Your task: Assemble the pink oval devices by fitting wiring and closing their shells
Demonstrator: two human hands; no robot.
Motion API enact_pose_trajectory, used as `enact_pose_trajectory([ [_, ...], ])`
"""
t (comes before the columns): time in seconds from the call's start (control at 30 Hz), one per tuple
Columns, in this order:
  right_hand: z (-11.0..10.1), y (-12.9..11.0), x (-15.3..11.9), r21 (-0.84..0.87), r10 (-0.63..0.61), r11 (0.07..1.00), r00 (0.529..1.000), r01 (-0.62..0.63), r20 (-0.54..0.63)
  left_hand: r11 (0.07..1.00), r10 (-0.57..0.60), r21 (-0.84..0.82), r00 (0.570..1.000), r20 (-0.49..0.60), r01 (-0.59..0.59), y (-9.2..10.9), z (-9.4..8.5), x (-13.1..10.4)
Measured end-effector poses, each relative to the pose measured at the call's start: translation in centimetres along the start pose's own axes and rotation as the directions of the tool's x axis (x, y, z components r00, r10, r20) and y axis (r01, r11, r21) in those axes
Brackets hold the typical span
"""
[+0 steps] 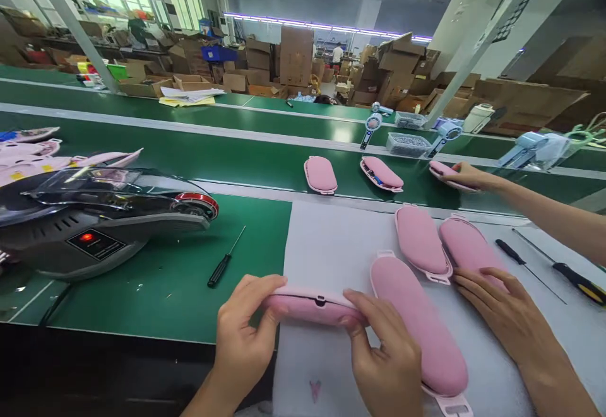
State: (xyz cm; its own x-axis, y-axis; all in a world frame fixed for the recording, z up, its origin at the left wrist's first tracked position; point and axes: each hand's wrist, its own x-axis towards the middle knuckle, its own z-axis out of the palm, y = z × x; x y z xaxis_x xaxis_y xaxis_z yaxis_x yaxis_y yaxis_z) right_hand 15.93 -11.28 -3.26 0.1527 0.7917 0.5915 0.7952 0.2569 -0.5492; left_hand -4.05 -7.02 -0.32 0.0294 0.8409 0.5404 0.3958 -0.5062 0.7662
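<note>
Between my two hands I hold a pink oval case [307, 311] edge-on above the white sheet [326, 234]. A thin dark gap and a small notch run along its side. My left hand [249, 319] grips the left end, thumb below and fingers on top. At the right end my right hand [386, 341] pinches it the same way. Just right of it lies a long pink case [419, 322] with pale slotted tabs at its ends. Two further pink cases, one left [421, 240] and one right [471, 243], lie behind it.
A co-worker's hand [506, 310] rests by the right case; another [466, 176] holds a pink piece on the green belt. Two pink pieces [320, 175] [381, 174] lie there. Screwdrivers [222, 269] [577, 281] flank the sheet. A dark tape machine [108, 228] stands left.
</note>
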Motion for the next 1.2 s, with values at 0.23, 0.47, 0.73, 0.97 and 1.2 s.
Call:
enact_pose_trajectory([
  [0.23,0.4,-1.3,3.1,-0.106,-0.153,0.979,0.975,0.171,0.162,0.997,0.074,-0.04,0.978,0.195,-0.068,-0.7,-0.3,0.7],
  [0.47,2.3,-3.3,3.2,-0.144,-0.233,0.951,0.939,0.274,0.253,0.998,-0.013,-0.056,0.964,0.265,0.029,-1.7,-0.5,0.2],
  [0.73,1.5,-3.8,4.8,-0.117,-0.173,0.966,0.913,0.23,0.369,0.977,0.21,-0.002,0.964,0.165,-0.212,-0.7,0.0,1.9],
  [0.97,-0.3,-2.7,5.2,-0.125,-0.092,0.983,0.945,0.137,0.314,0.996,0.023,0.083,0.968,0.25,-0.045,-1.8,-1.4,1.9],
  [1.2,-1.0,-1.6,3.6,0.103,0.092,0.988,0.972,-0.116,0.216,0.897,0.135,0.399,0.978,0.159,-0.189,0.2,-0.1,1.1],
])
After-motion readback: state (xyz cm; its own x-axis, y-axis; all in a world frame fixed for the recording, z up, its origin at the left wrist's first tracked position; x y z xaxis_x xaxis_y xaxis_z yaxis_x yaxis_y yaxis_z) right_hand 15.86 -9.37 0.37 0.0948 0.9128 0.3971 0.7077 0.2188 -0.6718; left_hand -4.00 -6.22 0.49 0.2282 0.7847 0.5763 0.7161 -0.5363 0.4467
